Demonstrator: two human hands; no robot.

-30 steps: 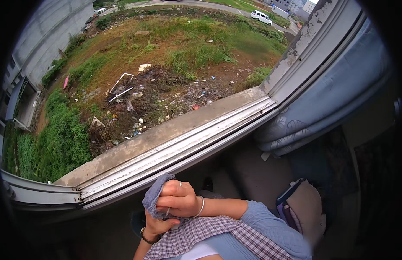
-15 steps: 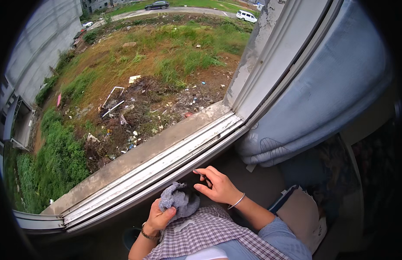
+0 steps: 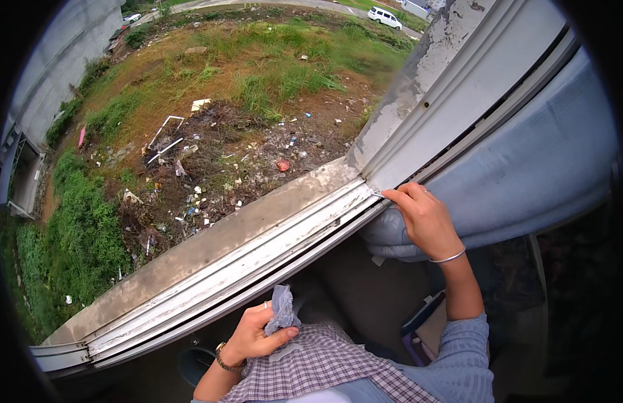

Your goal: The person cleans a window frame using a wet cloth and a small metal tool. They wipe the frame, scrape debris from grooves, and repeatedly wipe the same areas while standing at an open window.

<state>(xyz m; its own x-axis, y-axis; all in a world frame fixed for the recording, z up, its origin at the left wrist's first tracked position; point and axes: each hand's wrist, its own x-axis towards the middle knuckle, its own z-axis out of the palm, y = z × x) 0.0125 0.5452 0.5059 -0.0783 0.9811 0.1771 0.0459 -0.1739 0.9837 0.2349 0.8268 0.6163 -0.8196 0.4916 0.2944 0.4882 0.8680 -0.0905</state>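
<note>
My left hand (image 3: pixel 259 336) is closed around a crumpled grey-blue rag (image 3: pixel 283 310), held low in front of the checked apron (image 3: pixel 318 356). At the right corner of the window, my right hand (image 3: pixel 422 218) pinches a thin slender tool (image 3: pixel 378 195), most of it hidden in the fingers. Its pale tip points at the end of the white window track (image 3: pixel 257 258), where the sill meets the upright frame (image 3: pixel 446 101); whether it touches cannot be made out. Dirt and dark marks lie along the grooves of the track.
A rough concrete ledge (image 3: pixel 210 232) runs outside the track, with a drop to weedy, littered ground (image 3: pixel 257 134) beyond. Pale blue padded fabric (image 3: pixel 519 168) hangs right of the frame. A dark round bucket-like thing (image 3: pixel 196 365) stands low left, and a bag (image 3: pixel 425 329) low right.
My right hand has moved up and right from beside the rag to the track's corner. My left hand still grips the rag, now bunched smaller. The view has shifted slightly.
</note>
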